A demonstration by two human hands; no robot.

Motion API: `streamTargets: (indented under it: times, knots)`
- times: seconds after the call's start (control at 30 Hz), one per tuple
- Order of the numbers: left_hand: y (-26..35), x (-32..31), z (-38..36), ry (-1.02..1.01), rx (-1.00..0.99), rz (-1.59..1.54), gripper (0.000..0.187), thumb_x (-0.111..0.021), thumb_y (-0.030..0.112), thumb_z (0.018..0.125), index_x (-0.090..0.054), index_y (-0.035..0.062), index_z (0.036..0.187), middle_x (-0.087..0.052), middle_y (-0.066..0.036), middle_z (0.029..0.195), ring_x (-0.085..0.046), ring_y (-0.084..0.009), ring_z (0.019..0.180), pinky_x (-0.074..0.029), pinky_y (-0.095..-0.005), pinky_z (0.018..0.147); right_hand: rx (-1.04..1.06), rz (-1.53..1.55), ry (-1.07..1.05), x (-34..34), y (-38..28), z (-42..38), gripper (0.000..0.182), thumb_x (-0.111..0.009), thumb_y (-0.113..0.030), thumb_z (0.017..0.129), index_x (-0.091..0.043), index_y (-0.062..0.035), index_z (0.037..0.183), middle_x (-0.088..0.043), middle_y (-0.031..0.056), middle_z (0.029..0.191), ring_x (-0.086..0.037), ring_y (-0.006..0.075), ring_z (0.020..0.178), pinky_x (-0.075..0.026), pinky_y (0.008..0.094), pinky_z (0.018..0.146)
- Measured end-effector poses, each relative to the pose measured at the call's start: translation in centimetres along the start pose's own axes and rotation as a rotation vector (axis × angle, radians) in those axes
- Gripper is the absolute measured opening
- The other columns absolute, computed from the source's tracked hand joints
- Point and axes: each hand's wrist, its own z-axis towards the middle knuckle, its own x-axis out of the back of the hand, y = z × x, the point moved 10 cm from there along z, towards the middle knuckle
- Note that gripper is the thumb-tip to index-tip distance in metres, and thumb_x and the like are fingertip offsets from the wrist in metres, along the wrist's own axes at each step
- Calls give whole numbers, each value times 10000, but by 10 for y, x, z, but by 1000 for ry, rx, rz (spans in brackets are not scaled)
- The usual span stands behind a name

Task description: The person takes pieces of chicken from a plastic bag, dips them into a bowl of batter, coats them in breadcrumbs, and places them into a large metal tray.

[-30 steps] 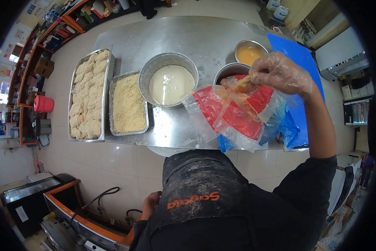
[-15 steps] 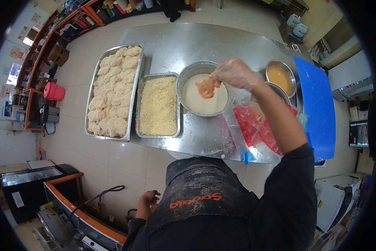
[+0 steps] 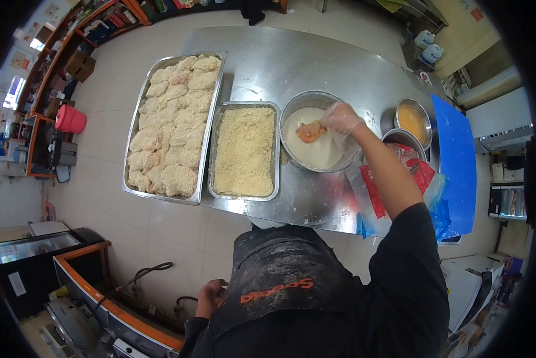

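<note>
My right hand (image 3: 341, 119), in a clear plastic glove, pinches a piece of raw orange-red meat (image 3: 310, 132) by its right end. The meat is low over the white coating mix (image 3: 316, 156) in a round metal bowl (image 3: 287, 106), overlapping the mix's surface in this view. My left hand (image 3: 210, 295) is bare and low beside my flour-dusted black apron (image 3: 280, 265), fingers loosely bent and holding nothing visible. Left of the bowl stands a metal tray of pale crumbs (image 3: 245, 152). Farther left, a larger tray (image 3: 126, 173) holds rows of crumb-coated pieces (image 3: 173, 125).
A bowl of yellow-orange liquid (image 3: 411, 121) stands at the table's right, beside another metal bowl (image 3: 401, 136). Red and clear plastic bags (image 3: 372, 190) lie near the front edge. A blue board (image 3: 456, 167) covers the right end of the steel table (image 3: 304, 53).
My right hand has lowered the meat toward the white mix. My left hand's fingers have drawn in closer to the apron. The view has shifted, so the table things appear farther right.
</note>
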Motion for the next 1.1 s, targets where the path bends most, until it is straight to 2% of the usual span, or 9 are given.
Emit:
streamTargets:
  times: [0.13, 0.17, 0.3, 0.43, 0.57, 0.73, 0.8, 0.93, 1.1]
  knots:
    - [26, -1, -35, 35, -316, 461, 365, -504, 233, 954, -622, -19, 1190, -678, -91, 912, -589, -195, 694, -494, -331, 658, 133, 185, 108, 66, -45, -30, 261, -608, -292, 834, -737, -66, 859, -699, 175, 867, -657, 359, 811, -526, 413, 718]
    - [31, 4, -46, 45, -288, 440, 360, -501, 229, 952, -621, -7, 1196, -678, -94, 914, -590, -196, 693, -494, -336, 648, -26, 340, 121, 68, -43, -39, 323, -556, -316, 866, -707, -39, 797, -684, 179, 826, -641, 367, 760, -512, 442, 682]
    - [70, 31, -81, 81, -186, 378, 351, -489, 215, 943, -614, 43, 1222, -678, -103, 920, -595, -201, 689, -493, -356, 607, 309, -165, 54, 21, -83, -44, 165, -653, -188, 736, -697, -32, 762, -671, 199, 778, -655, 349, 714, -518, 425, 679]
    - [38, 69, -20, -72, 70, -77, 355, -471, 230, 939, -594, 72, 1232, -658, -105, 921, -542, -178, 638, -440, -352, 531, 98, -242, -91, -57, -56, -38, 181, -642, -222, 755, -706, -53, 760, -655, 200, 758, -634, 370, 698, -510, 444, 674]
    - [82, 118, -27, 72, -29, 143, 342, -494, 284, 903, -607, 52, 1128, -638, -105, 833, -479, -184, 550, -412, -355, 505, 77, -249, 7, -24, -56, -31, 199, -644, -240, 771, -705, -53, 741, -648, 210, 760, -626, 378, 699, -507, 448, 672]
    - [224, 102, -136, 228, -382, 558, 428, -505, 331, 905, -605, -30, 1112, -664, -203, 931, -639, -262, 751, -505, -405, 645, 7, -234, 141, 78, -74, -46, 416, -607, -414, 869, -724, -25, 781, -670, 221, 842, -649, 382, 811, -505, 449, 762]
    - [275, 91, -162, 376, -777, 717, 483, -531, 401, 908, -608, -27, 1118, -668, -223, 954, -654, -296, 833, -508, -387, 757, -24, -308, 109, 86, -85, -49, 391, -617, -395, 859, -727, -27, 783, -669, 222, 839, -647, 380, 808, -507, 439, 753]
    - [345, 24, -214, -33, -979, 538, 428, -514, 409, 966, -603, 42, 1167, -649, -148, 950, -645, -273, 841, -517, -369, 791, -5, -212, 291, 121, -86, -61, 180, -664, -190, 785, -701, -19, 741, -638, 221, 717, -631, 345, 667, -505, 415, 656]
    - [366, -14, -220, -533, -626, -142, 422, -499, 426, 996, -518, 99, 1261, -605, -74, 970, -632, -211, 776, -537, -340, 691, -201, -307, 45, 105, -89, -67, 263, -616, -272, 808, -729, -37, 843, -678, 229, 892, -649, 377, 863, -512, 418, 820]
